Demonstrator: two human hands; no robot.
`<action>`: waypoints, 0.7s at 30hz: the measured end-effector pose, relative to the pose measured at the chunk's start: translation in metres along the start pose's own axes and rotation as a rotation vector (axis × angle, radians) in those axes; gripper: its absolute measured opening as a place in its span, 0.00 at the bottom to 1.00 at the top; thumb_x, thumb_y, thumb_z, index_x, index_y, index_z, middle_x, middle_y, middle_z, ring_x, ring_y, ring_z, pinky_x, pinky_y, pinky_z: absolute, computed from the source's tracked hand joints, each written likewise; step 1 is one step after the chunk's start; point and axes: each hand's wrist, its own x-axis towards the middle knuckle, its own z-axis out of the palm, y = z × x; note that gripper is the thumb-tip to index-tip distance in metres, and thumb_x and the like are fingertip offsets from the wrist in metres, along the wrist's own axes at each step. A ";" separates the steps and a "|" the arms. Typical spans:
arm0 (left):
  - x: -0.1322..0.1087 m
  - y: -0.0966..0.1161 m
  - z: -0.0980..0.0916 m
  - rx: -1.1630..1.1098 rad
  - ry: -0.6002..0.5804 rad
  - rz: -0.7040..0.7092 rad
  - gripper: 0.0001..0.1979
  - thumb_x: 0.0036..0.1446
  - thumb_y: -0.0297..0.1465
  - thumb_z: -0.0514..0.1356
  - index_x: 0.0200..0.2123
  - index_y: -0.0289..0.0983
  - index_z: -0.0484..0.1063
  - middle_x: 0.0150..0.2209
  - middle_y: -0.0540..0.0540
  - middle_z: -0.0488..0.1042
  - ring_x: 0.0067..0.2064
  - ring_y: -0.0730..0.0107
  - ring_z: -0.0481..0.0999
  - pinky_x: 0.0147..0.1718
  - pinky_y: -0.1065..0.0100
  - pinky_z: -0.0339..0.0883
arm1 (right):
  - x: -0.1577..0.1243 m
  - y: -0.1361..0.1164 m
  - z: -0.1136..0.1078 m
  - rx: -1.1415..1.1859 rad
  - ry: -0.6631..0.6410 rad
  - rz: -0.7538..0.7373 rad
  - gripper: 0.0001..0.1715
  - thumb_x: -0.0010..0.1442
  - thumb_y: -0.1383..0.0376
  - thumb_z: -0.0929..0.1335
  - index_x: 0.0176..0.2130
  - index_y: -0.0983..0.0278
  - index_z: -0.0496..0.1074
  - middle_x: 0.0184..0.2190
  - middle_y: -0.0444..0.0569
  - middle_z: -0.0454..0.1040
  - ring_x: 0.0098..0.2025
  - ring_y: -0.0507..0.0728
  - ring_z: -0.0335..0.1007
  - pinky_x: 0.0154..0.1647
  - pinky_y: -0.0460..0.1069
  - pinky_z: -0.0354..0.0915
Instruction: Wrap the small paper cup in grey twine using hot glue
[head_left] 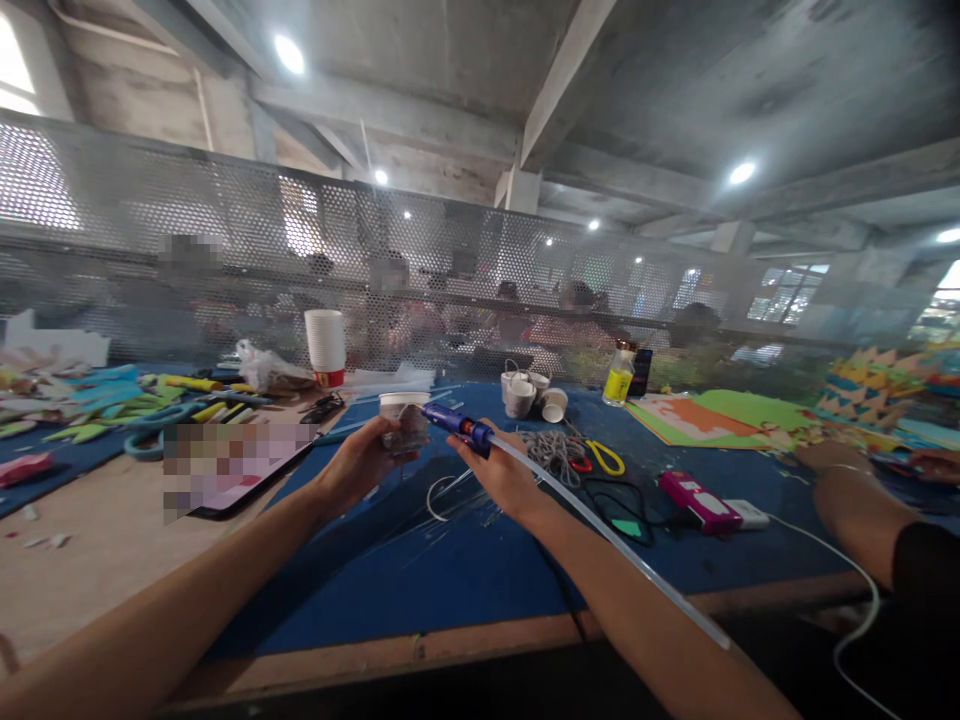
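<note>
Grey and white, a cup (406,425) sits in our left grip (354,458), which is curled around its side above the blue-covered desk (360,600). Our right grip (504,478) is wrapped around a blue glue gun (466,432), its tip at the cup; whether they touch we cannot tell. Beyond, we see grey string (551,452), small cups (519,398) behind it and, further left, stacked white cups (325,342).

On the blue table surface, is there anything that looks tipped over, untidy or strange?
Yes. One small cup seems tipped onto its side, while the cup beside it stands upright. The grey cord, beyond the right hand, lies in a loose tangle.
</note>
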 end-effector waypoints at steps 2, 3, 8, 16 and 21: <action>0.000 0.001 0.000 -0.009 0.001 0.004 0.13 0.53 0.32 0.62 0.43 0.35 0.78 0.39 0.40 0.82 0.42 0.56 0.80 0.41 0.61 0.71 | 0.000 0.000 0.000 -0.001 0.005 0.007 0.21 0.68 0.48 0.66 0.36 0.62 0.73 0.25 0.47 0.77 0.27 0.55 0.74 0.27 0.46 0.57; 0.000 0.002 0.000 -0.014 0.002 0.004 0.13 0.54 0.32 0.62 0.42 0.35 0.78 0.39 0.41 0.82 0.41 0.57 0.80 0.41 0.61 0.71 | 0.000 0.000 0.001 -0.002 0.009 0.009 0.21 0.68 0.48 0.67 0.36 0.62 0.73 0.25 0.47 0.77 0.26 0.55 0.74 0.27 0.46 0.57; -0.003 0.005 0.003 -0.026 0.016 -0.002 0.14 0.55 0.31 0.61 0.43 0.34 0.78 0.40 0.41 0.82 0.41 0.58 0.80 0.41 0.61 0.71 | -0.001 0.002 0.003 0.016 0.043 0.010 0.21 0.68 0.49 0.67 0.35 0.63 0.72 0.29 0.49 0.79 0.27 0.55 0.74 0.27 0.45 0.58; -0.004 0.004 0.003 -0.011 -0.003 -0.006 0.14 0.55 0.32 0.61 0.44 0.35 0.78 0.40 0.40 0.83 0.42 0.57 0.80 0.42 0.62 0.72 | -0.001 0.003 0.003 0.016 0.023 0.013 0.23 0.68 0.47 0.65 0.35 0.62 0.72 0.25 0.47 0.77 0.25 0.55 0.73 0.26 0.45 0.56; -0.003 0.005 0.004 -0.004 -0.003 -0.017 0.13 0.54 0.32 0.61 0.42 0.36 0.79 0.39 0.41 0.83 0.42 0.57 0.80 0.42 0.62 0.72 | -0.001 0.000 0.001 0.012 0.005 -0.001 0.21 0.69 0.48 0.65 0.36 0.62 0.72 0.24 0.46 0.76 0.26 0.55 0.74 0.26 0.45 0.56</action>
